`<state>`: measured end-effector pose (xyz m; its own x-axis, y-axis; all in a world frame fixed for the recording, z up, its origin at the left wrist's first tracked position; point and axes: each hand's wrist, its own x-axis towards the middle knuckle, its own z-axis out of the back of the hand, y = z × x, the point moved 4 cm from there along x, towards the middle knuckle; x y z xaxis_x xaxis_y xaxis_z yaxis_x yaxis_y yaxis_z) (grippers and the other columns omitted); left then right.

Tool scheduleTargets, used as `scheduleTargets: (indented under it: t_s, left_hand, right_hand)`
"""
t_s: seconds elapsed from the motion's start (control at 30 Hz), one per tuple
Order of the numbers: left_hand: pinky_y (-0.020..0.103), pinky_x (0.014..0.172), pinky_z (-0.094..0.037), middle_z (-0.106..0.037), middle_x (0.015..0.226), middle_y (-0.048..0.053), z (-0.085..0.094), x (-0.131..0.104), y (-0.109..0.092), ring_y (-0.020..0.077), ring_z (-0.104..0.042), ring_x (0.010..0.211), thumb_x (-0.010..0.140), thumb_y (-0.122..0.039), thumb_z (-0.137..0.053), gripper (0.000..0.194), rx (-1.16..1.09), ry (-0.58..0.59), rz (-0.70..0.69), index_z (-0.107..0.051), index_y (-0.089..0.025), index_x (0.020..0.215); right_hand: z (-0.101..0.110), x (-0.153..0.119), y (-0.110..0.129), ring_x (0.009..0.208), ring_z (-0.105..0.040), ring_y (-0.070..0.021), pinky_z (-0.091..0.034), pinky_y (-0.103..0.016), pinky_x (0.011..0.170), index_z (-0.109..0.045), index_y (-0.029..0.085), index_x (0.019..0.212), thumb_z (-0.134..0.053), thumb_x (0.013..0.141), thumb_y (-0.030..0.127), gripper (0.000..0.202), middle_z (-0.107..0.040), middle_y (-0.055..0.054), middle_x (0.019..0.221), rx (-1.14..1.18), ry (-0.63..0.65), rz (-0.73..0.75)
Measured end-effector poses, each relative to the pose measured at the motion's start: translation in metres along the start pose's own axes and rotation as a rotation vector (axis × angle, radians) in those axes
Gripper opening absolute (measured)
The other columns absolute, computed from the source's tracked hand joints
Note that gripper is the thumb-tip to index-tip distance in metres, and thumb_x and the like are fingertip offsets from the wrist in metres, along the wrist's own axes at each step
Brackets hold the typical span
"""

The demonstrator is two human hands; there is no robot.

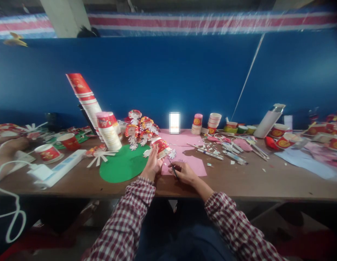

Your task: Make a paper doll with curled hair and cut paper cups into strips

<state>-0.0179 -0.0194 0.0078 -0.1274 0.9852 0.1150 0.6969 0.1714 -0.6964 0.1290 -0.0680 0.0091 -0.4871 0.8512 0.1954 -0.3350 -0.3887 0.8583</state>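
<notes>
My left hand (153, 165) is closed around a red and white paper cup (161, 146), which is tilted on its side above the table. In my right hand (186, 173) is a thin dark pair of scissors (173, 169), its tip pointing up at the cup's edge. Beneath both hands lies a pink sheet (197, 163) with some dark marks on it. A green rounded sheet (122, 166) lies just left of my left hand. Behind it stand several paper figures (132, 131) with frilly red and yellow tops and white cut-out bodies.
Tall stacks of paper cups (88, 103) lean at the left. A white power strip (62, 168) with a plugged-in charger lies nearer. At far left, another person's arm (8, 148) reaches over the table. Pens (209, 152), scraps and a white bottle (269, 121) are on the right.
</notes>
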Motion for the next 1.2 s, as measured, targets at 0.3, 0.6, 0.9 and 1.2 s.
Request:
scheduleTargets:
  t_s: [0.3, 0.6, 0.9, 1.2]
  left_hand:
    - [0.039, 0.085, -0.05, -0.065, 0.103, 0.01, -0.0061, -0.0084, -0.0015, 0.0223, -0.062, 0.094, 0.07, -0.043, -0.071, 0.04, 0.089, -0.029, 0.08, -0.06, -0.017, 0.1]
    - [0.037, 0.083, -0.05, -0.065, 0.103, 0.009, -0.0067, -0.0075, -0.0002, 0.0209, -0.062, 0.091, 0.071, -0.046, -0.069, 0.044, 0.089, 0.005, 0.062, -0.059, -0.017, 0.102]
    - [0.034, 0.079, -0.051, -0.065, 0.101, 0.01, -0.0039, -0.0054, 0.0019, 0.0192, -0.063, 0.086, 0.072, -0.046, -0.069, 0.041, 0.087, -0.009, 0.068, -0.06, -0.017, 0.099]
    - [0.036, 0.081, -0.052, -0.064, 0.105, 0.01, -0.0027, -0.004, 0.0042, 0.021, -0.063, 0.091, 0.073, -0.046, -0.068, 0.04, 0.09, -0.03, 0.075, -0.06, -0.019, 0.1]
  right_hand:
    - [-0.002, 0.0019, -0.0063, 0.054, -0.052, -0.0107, -0.037, -0.021, 0.05, -0.064, 0.016, 0.098, -0.055, 0.082, 0.051, 0.039, -0.059, 0.0, 0.064, 0.034, -0.014, 0.006]
    - [-0.002, 0.0015, -0.0049, 0.054, -0.052, -0.0108, -0.038, -0.021, 0.05, -0.063, 0.016, 0.098, -0.055, 0.082, 0.049, 0.038, -0.059, 0.0, 0.065, 0.052, -0.014, -0.01]
    - [-0.002, 0.0022, -0.0052, 0.054, -0.052, -0.0108, -0.037, -0.021, 0.05, -0.063, 0.017, 0.098, -0.054, 0.082, 0.048, 0.036, -0.058, 0.0, 0.063, 0.014, -0.011, -0.013]
    - [-0.0008, 0.002, -0.004, 0.054, -0.05, -0.0107, -0.036, -0.021, 0.05, -0.064, 0.018, 0.094, -0.053, 0.084, 0.046, 0.032, -0.058, 0.0, 0.063, -0.033, -0.023, 0.009]
